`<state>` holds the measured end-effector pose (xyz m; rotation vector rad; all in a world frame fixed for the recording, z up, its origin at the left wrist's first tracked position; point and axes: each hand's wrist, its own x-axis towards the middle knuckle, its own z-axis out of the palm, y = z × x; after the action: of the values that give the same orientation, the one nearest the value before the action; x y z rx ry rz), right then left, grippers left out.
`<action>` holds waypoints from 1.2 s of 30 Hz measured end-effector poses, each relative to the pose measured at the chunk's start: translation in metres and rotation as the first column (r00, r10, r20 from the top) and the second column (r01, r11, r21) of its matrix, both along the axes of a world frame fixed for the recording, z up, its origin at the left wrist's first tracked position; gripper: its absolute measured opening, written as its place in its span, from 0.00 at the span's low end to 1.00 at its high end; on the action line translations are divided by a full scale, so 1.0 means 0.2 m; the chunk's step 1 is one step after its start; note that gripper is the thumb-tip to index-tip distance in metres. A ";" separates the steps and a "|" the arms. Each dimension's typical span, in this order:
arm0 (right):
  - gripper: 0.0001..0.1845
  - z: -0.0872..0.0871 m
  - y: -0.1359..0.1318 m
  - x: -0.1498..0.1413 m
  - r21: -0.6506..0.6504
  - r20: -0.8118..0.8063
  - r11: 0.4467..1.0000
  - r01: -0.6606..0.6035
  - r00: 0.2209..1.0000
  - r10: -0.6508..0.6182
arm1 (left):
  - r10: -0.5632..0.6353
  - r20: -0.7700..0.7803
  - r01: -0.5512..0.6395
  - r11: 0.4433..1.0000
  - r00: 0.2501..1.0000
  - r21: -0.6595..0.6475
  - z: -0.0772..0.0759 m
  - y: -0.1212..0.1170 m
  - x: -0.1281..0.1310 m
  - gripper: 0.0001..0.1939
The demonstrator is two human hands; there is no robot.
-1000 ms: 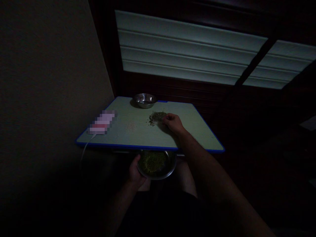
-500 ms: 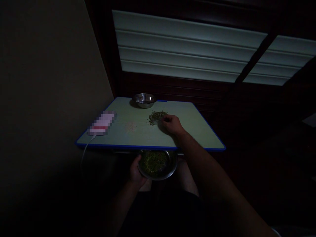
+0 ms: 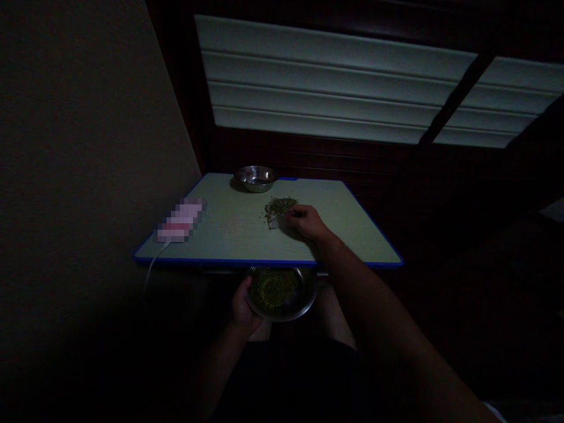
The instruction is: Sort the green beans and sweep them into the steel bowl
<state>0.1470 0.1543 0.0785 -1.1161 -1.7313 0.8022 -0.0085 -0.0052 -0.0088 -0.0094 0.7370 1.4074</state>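
Observation:
My left hand (image 3: 245, 305) grips the rim of a steel bowl (image 3: 304, 308) from the left, thumb on top. The bowl sits just under the table's front edge, above my lap. Small green beans (image 3: 275, 288), which look like mung beans, fill its left part. My right hand (image 3: 306, 221) is closed over the table, at the right side of a pile of the same green beans (image 3: 281, 205). A small pale flat piece (image 3: 277, 222) shows at its fingertips, against the pile's near edge. Dim light hides its exact kind.
On the light tabletop (image 3: 211, 249) with blue edging stands a second steel bowl (image 3: 256, 179) at the back. A blurred phone-like object (image 3: 180, 222) with a white cable (image 3: 152, 267) lies left. Pale grains (image 3: 232, 225) are scattered mid-table. A wall (image 3: 88, 147) borders the left.
The pale piece at my right fingertips shows more clearly at the pile's near edge. Both hands and the bowls stay nearly in place; the view has shifted slightly.

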 end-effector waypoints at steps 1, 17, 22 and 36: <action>0.07 0.00 0.00 0.00 -0.018 -0.025 1.000 0.007 1.000 -0.008 | -0.003 -0.001 0.003 1.000 1.000 0.003 0.00 0.00 0.00 0.13; 0.08 -0.04 0.03 0.02 0.028 0.100 0.988 0.154 0.983 -0.156 | -0.013 -0.004 0.013 0.999 1.000 0.032 -0.01 0.00 0.00 0.13; 0.09 -0.03 0.02 0.01 0.029 0.051 0.997 0.066 0.996 -0.067 | -0.009 -0.009 0.009 1.000 1.000 0.017 0.00 0.00 0.00 0.12; 0.07 -0.03 0.02 0.02 0.048 0.121 0.994 0.101 0.987 -0.106 | 0.011 -0.017 -0.012 1.000 1.000 -0.014 0.02 0.00 0.01 0.13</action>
<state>0.1505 0.1577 0.0721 -1.2392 -1.7667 0.6424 -0.0072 -0.0052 -0.0053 -0.0125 0.7621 1.4147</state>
